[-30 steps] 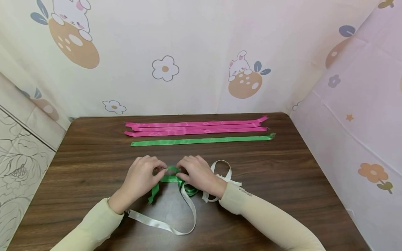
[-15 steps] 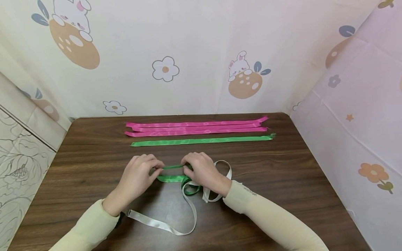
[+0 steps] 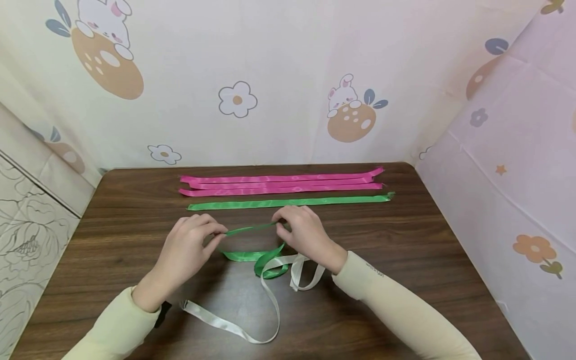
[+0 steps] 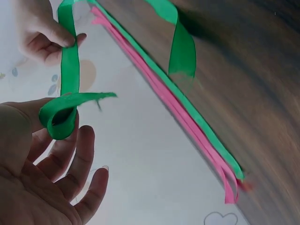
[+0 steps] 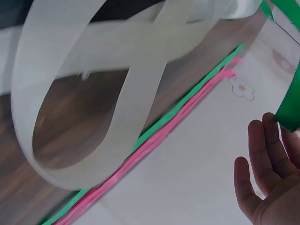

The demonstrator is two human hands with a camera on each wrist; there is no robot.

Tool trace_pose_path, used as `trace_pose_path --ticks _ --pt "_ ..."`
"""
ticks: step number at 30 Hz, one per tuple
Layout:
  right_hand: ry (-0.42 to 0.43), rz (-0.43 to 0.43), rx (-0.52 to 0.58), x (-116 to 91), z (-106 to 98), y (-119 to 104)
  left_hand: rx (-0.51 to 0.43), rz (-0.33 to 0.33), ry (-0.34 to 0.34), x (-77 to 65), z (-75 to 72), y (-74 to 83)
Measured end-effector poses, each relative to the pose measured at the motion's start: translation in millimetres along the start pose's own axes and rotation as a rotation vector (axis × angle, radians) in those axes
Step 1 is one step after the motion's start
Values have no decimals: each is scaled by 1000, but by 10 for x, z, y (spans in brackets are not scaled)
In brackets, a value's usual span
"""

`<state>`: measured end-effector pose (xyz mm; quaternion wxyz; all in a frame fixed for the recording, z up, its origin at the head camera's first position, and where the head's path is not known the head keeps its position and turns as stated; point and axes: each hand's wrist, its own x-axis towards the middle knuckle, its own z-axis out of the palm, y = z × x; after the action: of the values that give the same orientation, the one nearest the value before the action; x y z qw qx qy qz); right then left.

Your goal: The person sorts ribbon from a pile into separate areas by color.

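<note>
On the left, one left hand (image 3: 186, 242) is pinching one held green ribbon (image 3: 245, 257), its remaining fingers loosely curving. The ribbon is stretching rightward between the hands, its slack looping below. White ribbon (image 3: 216, 320) is lying nearer the person, curling rightward; whether it is one piece, I cannot tell. Beyond, three pink ribbons (image 3: 270, 185) and one straight green ribbon (image 3: 243, 204) are lying across the worktop (image 3: 414, 260). Rightmost, one right hand (image 3: 310, 237) is pinching the held green ribbon too.
</note>
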<state>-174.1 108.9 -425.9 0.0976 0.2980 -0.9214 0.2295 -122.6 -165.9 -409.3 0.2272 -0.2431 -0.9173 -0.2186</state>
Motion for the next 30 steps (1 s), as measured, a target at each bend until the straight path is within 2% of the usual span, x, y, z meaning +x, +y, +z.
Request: trace_pose_path --ticks 10,21,30 --pt "18 13 39 -21 -130 125 -8 -42 54 -22 -109 -110" --pt "21 39 2 -65 -284 288 3 -65 90 -31 -243 -171" --pt "55 44 -11 -111 -442 435 16 -100 94 -38 -278 -244"
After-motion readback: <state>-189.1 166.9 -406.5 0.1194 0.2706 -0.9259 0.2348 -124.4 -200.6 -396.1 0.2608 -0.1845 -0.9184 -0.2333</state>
